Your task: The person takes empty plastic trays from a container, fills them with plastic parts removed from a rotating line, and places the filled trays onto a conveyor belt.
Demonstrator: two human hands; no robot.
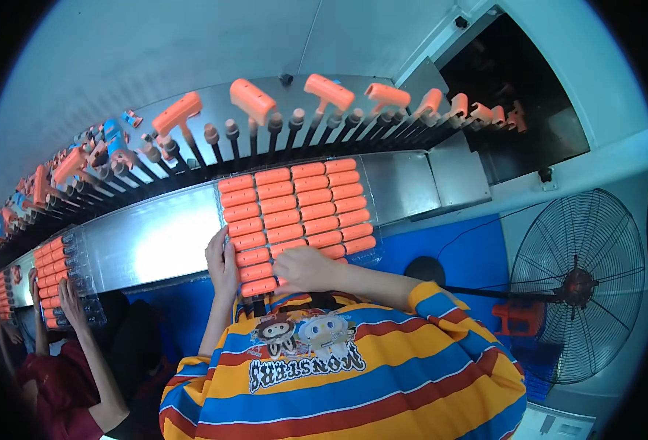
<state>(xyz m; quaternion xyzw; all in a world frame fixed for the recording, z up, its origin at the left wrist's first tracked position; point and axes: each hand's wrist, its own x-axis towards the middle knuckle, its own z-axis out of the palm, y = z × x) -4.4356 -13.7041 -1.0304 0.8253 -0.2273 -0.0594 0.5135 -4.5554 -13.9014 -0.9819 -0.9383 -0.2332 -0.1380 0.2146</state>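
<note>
A clear plastic tray (368, 220) lies in front of me, filled with rows of orange, rounded, tube-like parts (272, 176). My left hand (222, 262) is at the tray's left edge, its fingers bent along the rim and its thumb beside the parts. Over the near rows, my right hand (305, 268) is curled with its knuckles up. Its fingertips point down among the orange parts, and whatever they pinch is hidden under the hand.
Behind the tray runs a row of dark upright rods (275, 136), several topped with orange T-shaped pieces (252, 101). A metal work surface (148, 238) stretches left, where a co-worker's hands (72, 302) touch another tray of orange parts (51, 275). A large fan (577, 286) stands at right.
</note>
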